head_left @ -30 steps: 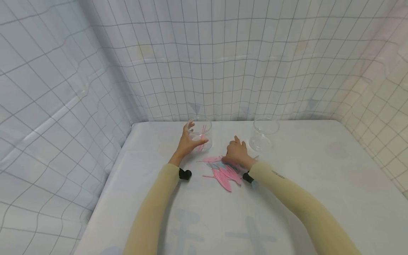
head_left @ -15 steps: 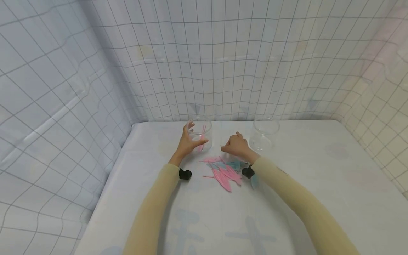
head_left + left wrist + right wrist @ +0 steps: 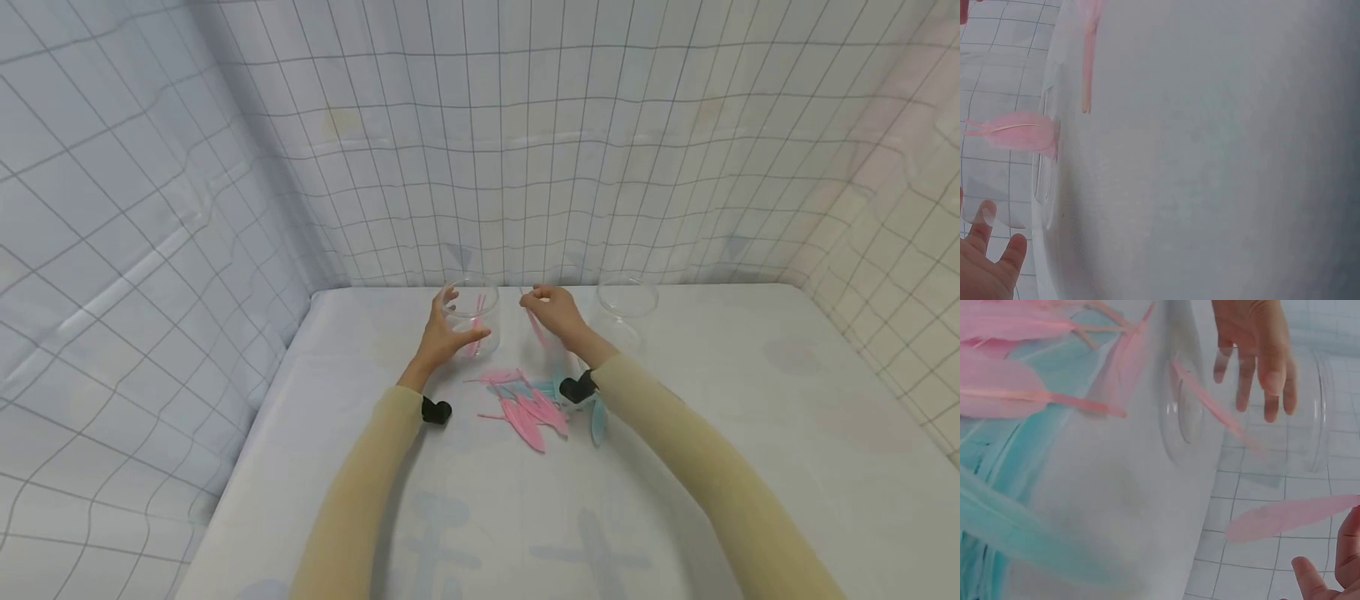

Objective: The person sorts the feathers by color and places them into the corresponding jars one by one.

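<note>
My left hand [image 3: 442, 339] is wrapped around a clear glass jar [image 3: 491, 319], thumb in front and fingers behind its wall. Pink feathers [image 3: 1019, 131] stand inside that jar, quills upward. To the right of it, my right hand [image 3: 557, 312] pinches a pink feather [image 3: 1285, 517] by its quill, vane hanging down, above the table. Closer to me lies a loose pile of pink feathers [image 3: 522, 423] mixed with teal feathers [image 3: 598, 421], partly covered by the right wrist camera.
A second clear glass jar [image 3: 628, 310] stands to the right, its near side overlapped by the right wrist. The white table [image 3: 360, 333] meets a grid-patterned curtain [image 3: 495, 167] at its back and more curtain at the sides.
My right hand has lifted from the feather pile, going up and away from me, with a pink feather now hanging from its fingers. The left hand and its jar have not moved.
</note>
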{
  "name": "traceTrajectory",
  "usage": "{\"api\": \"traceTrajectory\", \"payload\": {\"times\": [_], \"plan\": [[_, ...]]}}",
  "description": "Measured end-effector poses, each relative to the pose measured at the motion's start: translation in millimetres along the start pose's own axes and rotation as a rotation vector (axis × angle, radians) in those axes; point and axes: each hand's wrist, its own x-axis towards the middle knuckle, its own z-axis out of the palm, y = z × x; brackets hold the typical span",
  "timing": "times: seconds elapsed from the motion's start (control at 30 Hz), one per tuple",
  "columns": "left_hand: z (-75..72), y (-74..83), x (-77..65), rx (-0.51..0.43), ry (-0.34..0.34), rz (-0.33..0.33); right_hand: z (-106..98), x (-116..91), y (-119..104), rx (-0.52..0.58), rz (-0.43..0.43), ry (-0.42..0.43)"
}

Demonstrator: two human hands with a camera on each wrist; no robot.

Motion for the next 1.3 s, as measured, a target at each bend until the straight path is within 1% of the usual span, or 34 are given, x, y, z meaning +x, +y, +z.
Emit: {"api": "traceTrajectory", "payload": {"times": [0.13, 0.3, 0.47, 0.6, 0.67, 0.8, 0.9, 0.97, 1.03, 1.2, 1.3], "plan": [[-0.3, 0.3, -1.3, -0.006, 0.004, 0.001, 3.5, 5.8, -14.2, 0.100, -0.011, 0.053], [0.2, 1.9, -2.4, -0.030, 0.003, 0.001, 9.9, 11.5, -37.5, 0.223, -0.027, 0.106], [2.0, 2.7, -3.3, -0.021, -0.002, -0.012, 19.7, 16.7, -54.5, 0.344, -0.058, 0.144], [2.3, 3.1, -3.5, -0.012, 0.003, -0.012, 29.9, 21.5, -59.8, 0.439, -0.090, 0.176], [2.2, 2.8, -3.3, -0.017, 0.009, -0.009, 35.0, 22.9, -61.1, 0.484, -0.093, 0.195], [2.4, 2.3, -2.8, -0.029, 0.016, -0.002, 44.3, 25.4, -61.0, 0.571, -0.084, 0.224], [2.7, 2.1, -3.3, -0.031, 0.012, -0.006, 50.5, 27.8, -57.2, 0.625, -0.066, 0.226], [3.0, 2.3, -3.8, -0.026, 0.010, -0.012, 53.8, 29.4, -53.2, 0.634, -0.048, 0.219], [3.0, 2.3, -4.4, -0.022, 0.008, -0.012, 56.3, 29.8, -49.3, 0.613, -0.029, 0.205], [2.4, 3.1, -4.8, -0.008, 0.010, -0.001, 57.6, 27.7, -38.4, 0.489, 0.029, 0.168], [1.3, 3.5, -4.2, 0.003, 0.014, -0.003, 54.6, 25.0, -30.8, 0.437, 0.059, 0.149]]}}
